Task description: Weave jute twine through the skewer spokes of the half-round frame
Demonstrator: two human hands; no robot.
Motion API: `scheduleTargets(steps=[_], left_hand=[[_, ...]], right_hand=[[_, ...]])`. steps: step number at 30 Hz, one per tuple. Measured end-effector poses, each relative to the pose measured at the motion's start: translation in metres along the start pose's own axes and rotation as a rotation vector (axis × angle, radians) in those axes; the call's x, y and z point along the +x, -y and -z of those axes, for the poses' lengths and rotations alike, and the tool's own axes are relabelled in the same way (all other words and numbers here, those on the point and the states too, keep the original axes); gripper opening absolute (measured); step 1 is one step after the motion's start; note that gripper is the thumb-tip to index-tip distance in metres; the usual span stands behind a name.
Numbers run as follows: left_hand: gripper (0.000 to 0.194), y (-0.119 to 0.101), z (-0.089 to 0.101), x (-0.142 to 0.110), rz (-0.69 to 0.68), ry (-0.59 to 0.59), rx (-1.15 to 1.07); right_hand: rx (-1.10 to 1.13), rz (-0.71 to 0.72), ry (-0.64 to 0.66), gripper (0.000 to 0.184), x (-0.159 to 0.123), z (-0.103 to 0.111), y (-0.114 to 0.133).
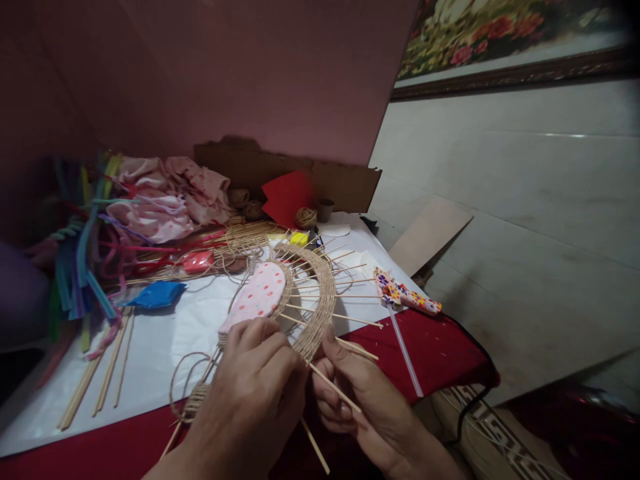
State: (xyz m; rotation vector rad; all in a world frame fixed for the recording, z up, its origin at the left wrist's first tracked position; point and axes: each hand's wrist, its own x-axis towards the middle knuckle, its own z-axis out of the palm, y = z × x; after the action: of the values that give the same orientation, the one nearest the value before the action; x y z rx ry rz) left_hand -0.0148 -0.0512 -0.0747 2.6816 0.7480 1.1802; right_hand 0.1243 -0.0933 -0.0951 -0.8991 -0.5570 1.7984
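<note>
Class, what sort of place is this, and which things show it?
Probably a room in a home, with a craft table: there is a woven twine band, loose thin sticks, and a framed flower picture on the wall.

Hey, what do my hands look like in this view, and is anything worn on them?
Your left hand and right hand are both bare, with no gloves. No sleeve, watch or ring shows, though both hands are partly hidden.
</note>
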Motion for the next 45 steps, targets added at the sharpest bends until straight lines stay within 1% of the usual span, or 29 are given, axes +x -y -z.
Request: scheduleTargets(steps=[7, 12, 17, 24, 29, 36, 45], left_hand=[[0.015, 0.0007, 0.0002, -0.0008, -0.008, 0.007, -0.024], [0.015, 0.0002, -0.0004, -0.0010, 0.002, 0.018, -0.041], [0.014, 0.0007, -0.0005, -0.0010, -0.006, 0.023, -0.038], [0.015, 0.0013, -0.0004, -0.0014, 0.010, 0.029, -0.028], [0.019, 0.0003, -0.0007, -0.0011, 0.037, 0.013, -0.022], [0.018, 0.0022, -0.0008, -0.0025, 0.063, 0.012, 0.001], [0.019, 0.0024, -0.0027, -0.0033, 0.051, 0.010, -0.007]], right_hand=[[0.005, 0.029, 0.021, 0.029, 0.0004, 0.0024, -0.0025], [-0.002, 0.032, 0.021, 0.029, -0.0001, 0.0023, -0.0023], [-0.007, 0.027, 0.000, 0.024, -0.0011, 0.0014, -0.0014], [0.009, 0.013, 0.000, 0.024, -0.0015, 0.0004, 0.0001], [0.007, 0.038, 0.000, 0.023, -0.0024, 0.0001, 0.0001], [-0.008, 0.045, 0.000, 0.025, -0.0032, -0.0003, -0.0016], [-0.011, 0.036, 0.000, 0.023, -0.0046, -0.0014, 0.0002]])
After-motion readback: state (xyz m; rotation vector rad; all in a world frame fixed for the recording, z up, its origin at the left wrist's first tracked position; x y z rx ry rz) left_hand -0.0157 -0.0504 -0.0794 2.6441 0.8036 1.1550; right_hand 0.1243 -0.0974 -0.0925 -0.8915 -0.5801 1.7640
